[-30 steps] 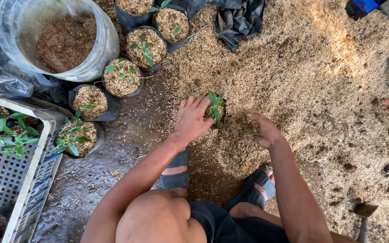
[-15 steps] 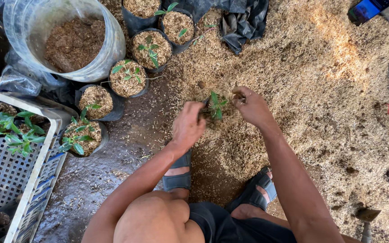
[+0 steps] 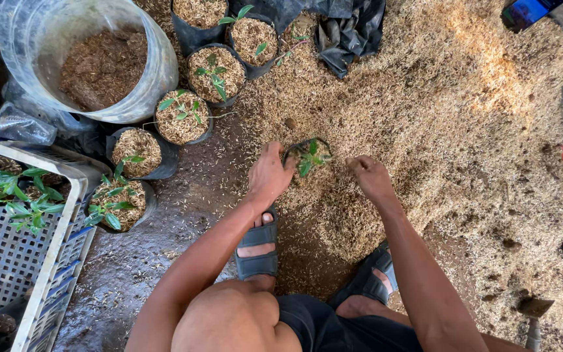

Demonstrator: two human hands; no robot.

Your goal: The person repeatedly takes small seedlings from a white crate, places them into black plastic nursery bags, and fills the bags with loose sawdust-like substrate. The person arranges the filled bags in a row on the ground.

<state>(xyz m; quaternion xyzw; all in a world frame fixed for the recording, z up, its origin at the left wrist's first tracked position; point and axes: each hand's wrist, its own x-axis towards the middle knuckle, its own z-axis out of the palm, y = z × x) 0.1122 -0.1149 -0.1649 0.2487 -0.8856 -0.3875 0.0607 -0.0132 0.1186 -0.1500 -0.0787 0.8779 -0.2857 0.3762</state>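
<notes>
a: containers?
b: small black bag (image 3: 307, 151) with a green seedling (image 3: 308, 160), half sunk in the husk heap (image 3: 425, 130). filled seedling bags (image 3: 180, 117) left of it; clear sack (image 3: 86, 58) holds brown fibre; grey crate (image 3: 14, 261) holds seedlings.
a: hands?
b: left hand (image 3: 270, 175) grips the bag's rim, fingers curled together. right hand (image 3: 371, 176) just beside, fingers bunched on husk.
</notes>
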